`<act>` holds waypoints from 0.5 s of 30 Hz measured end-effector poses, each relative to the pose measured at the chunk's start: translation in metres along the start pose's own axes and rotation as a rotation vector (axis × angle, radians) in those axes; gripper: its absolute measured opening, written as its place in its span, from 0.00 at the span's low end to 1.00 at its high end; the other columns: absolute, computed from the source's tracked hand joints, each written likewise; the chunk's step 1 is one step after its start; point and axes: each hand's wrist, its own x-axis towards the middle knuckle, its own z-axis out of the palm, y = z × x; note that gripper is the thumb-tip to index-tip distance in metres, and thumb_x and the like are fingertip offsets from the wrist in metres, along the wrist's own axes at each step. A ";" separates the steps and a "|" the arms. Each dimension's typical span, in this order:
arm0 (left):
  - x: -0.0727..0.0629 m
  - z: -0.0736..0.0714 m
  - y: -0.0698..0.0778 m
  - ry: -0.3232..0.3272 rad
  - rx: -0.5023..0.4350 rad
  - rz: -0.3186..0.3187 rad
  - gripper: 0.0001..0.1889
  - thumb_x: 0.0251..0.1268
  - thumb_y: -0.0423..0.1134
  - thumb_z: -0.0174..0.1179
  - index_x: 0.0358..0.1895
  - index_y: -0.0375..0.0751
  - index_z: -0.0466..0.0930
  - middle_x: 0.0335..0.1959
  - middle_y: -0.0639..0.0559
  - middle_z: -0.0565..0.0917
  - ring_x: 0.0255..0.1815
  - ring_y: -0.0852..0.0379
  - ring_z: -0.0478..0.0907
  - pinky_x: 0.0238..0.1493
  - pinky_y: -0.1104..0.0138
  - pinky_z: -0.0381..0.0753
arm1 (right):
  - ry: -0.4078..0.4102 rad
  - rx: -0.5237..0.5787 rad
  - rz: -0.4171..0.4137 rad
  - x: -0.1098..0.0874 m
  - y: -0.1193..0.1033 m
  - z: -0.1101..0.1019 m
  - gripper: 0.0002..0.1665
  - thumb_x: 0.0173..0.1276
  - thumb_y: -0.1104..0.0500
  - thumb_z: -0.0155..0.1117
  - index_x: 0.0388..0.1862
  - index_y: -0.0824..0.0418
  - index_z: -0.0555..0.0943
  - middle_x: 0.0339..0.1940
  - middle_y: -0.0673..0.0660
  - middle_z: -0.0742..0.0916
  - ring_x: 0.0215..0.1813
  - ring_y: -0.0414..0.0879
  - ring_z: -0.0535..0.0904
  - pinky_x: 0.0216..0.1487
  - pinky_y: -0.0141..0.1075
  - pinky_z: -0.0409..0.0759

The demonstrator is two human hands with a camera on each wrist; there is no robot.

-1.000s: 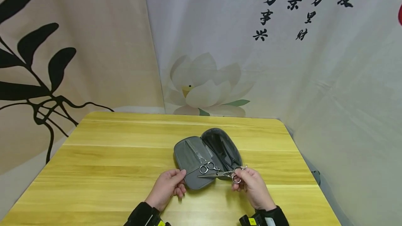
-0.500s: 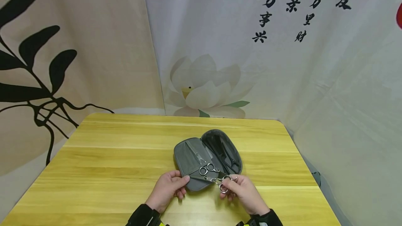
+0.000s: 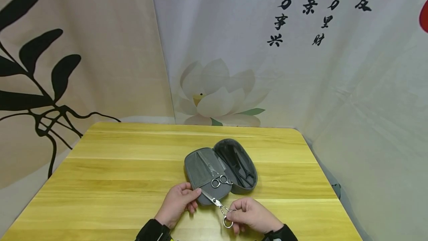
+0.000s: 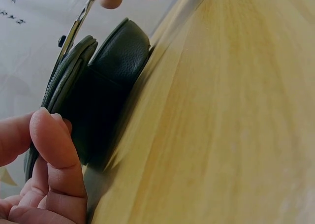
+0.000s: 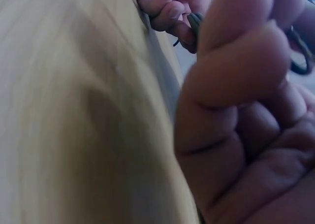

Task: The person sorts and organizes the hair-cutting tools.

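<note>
A grey zip case [image 3: 207, 163] lies unfolded on the wooden table, its left flap raised a little. My left hand [image 3: 180, 200] pinches that flap's near left edge between thumb and fingers. My right hand [image 3: 250, 215] grips silver scissors [image 3: 216, 202] by the finger rings, and their blades point up-left over the flap's near corner, tips close to my left thumb. A second pair of silver scissors [image 3: 219, 181] sits in the flap's pocket, rings outward. Dark tools, one with scissor-like handles [image 3: 247, 176], fill the case's right half. In the left wrist view, the flap's edge [image 4: 69, 76] stands off the table.
The wooden table [image 3: 117, 181] extends on every side of the case. A printed cloth backdrop [image 3: 220, 47] with a lotus and characters hangs behind its far edge.
My right hand has moved left and toward me with the scissors, whose blades have swung from nearly level across the flap to slanting up-left. My left hand keeps its hold on the case.
</note>
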 end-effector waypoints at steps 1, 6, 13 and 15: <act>0.000 0.000 0.000 0.001 0.002 0.001 0.18 0.74 0.36 0.69 0.54 0.28 0.73 0.26 0.53 0.85 0.21 0.61 0.79 0.23 0.70 0.83 | 0.003 -0.003 0.009 0.000 0.000 0.000 0.21 0.81 0.58 0.62 0.45 0.81 0.82 0.23 0.76 0.81 0.25 0.33 0.79 0.28 0.23 0.76; 0.000 0.000 -0.001 0.002 0.009 0.002 0.19 0.74 0.36 0.69 0.55 0.27 0.73 0.26 0.53 0.84 0.21 0.61 0.79 0.23 0.70 0.83 | 0.071 -0.010 0.001 0.001 0.002 0.000 0.20 0.81 0.58 0.62 0.44 0.79 0.82 0.21 0.56 0.86 0.23 0.35 0.79 0.27 0.24 0.76; 0.000 -0.001 -0.001 -0.003 0.018 -0.005 0.19 0.74 0.37 0.70 0.55 0.28 0.73 0.25 0.53 0.84 0.20 0.60 0.79 0.22 0.69 0.83 | 0.104 0.073 0.004 0.009 0.009 0.006 0.25 0.82 0.58 0.62 0.49 0.86 0.77 0.25 0.44 0.88 0.26 0.32 0.81 0.30 0.23 0.80; 0.000 -0.001 -0.001 -0.002 0.018 -0.003 0.19 0.73 0.37 0.70 0.55 0.29 0.73 0.25 0.53 0.84 0.20 0.60 0.79 0.22 0.69 0.83 | 0.098 0.104 0.005 0.011 0.012 0.007 0.26 0.82 0.59 0.63 0.52 0.88 0.75 0.27 0.43 0.89 0.28 0.32 0.82 0.31 0.24 0.82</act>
